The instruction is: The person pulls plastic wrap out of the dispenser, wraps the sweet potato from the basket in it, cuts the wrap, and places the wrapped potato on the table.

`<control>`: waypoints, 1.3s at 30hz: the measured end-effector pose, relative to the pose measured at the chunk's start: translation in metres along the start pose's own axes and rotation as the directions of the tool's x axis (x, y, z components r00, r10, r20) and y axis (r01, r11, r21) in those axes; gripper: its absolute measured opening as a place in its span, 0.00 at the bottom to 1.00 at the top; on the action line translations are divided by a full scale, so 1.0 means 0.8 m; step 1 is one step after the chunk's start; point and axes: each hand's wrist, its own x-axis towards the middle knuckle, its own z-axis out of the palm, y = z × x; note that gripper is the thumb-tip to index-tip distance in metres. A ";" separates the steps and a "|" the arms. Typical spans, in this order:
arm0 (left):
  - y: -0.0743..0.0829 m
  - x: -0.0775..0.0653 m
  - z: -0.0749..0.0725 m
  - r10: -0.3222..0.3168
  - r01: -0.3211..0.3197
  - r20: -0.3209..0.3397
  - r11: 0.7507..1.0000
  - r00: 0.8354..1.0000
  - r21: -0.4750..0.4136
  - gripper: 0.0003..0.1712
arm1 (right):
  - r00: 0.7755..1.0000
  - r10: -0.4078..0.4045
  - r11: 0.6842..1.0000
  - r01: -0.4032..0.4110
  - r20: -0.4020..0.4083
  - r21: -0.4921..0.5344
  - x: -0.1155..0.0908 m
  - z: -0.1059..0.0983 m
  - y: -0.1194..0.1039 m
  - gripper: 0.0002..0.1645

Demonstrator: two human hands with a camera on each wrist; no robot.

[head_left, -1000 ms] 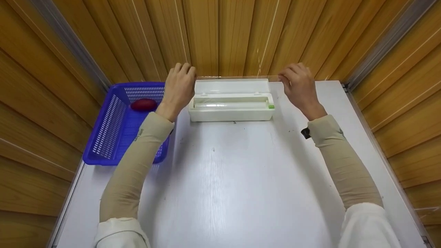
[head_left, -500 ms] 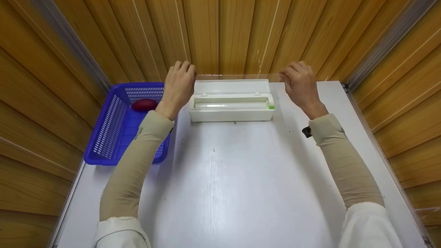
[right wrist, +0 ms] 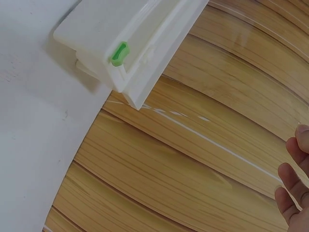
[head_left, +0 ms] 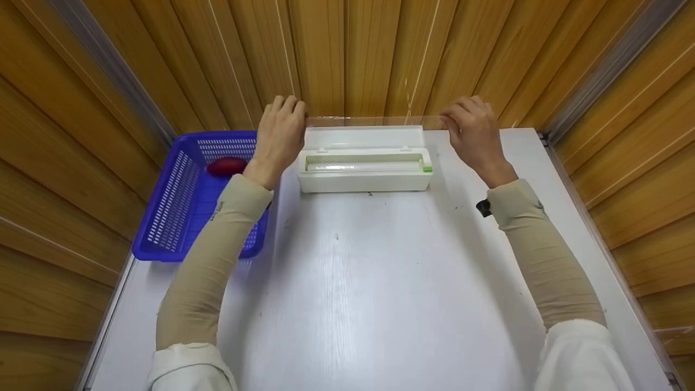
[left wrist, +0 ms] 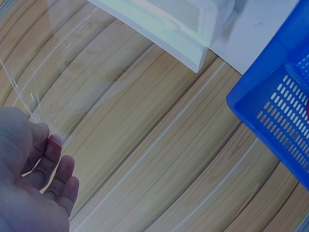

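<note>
White table [head_left: 374, 288], one basket [head_left: 169, 203], one box [head_left: 365, 183], two hands [head_left: 281, 130] [head_left: 473, 136] pinching one clear film [head_left: 374, 121]

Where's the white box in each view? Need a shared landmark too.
Head: white box, upper middle.
Left wrist: white box, top, around centre, partly out of frame.
Right wrist: white box, upper left to centre, partly out of frame.
Landmark: wood-look wall, in all three.

Both arms [head_left: 209, 277] are stretched forward, the left hand [head_left: 280, 133] and right hand [head_left: 475, 136] held well apart, fingers [left wrist: 51, 152] bent toward the thumbs [left wrist: 39, 132].
</note>
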 end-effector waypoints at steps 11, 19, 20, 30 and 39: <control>-0.001 0.001 -0.004 -0.012 0.012 0.007 1.000 1.000 -0.009 0.14 | 0.999 -0.025 1.000 0.025 -0.038 0.009 0.004 0.001 0.001 0.08; 0.000 0.006 -0.008 -0.016 0.016 0.015 1.000 1.000 -0.007 0.14 | 1.000 -0.013 1.000 0.013 -0.023 0.002 0.007 -0.004 -0.002 0.12; -0.001 0.006 -0.009 -0.018 0.018 0.018 1.000 1.000 -0.007 0.14 | 1.000 -0.013 1.000 0.013 -0.022 0.001 0.008 -0.004 -0.002 0.12; -0.001 0.009 -0.015 -0.021 0.021 0.026 1.000 0.999 0.001 0.16 | 0.999 -0.021 1.000 0.021 -0.036 0.001 0.011 -0.005 -0.003 0.12; 0.000 0.011 -0.017 -0.007 0.007 0.013 1.000 1.000 0.025 0.16 | 0.999 -0.013 1.000 0.014 -0.043 0.010 0.013 -0.008 -0.003 0.09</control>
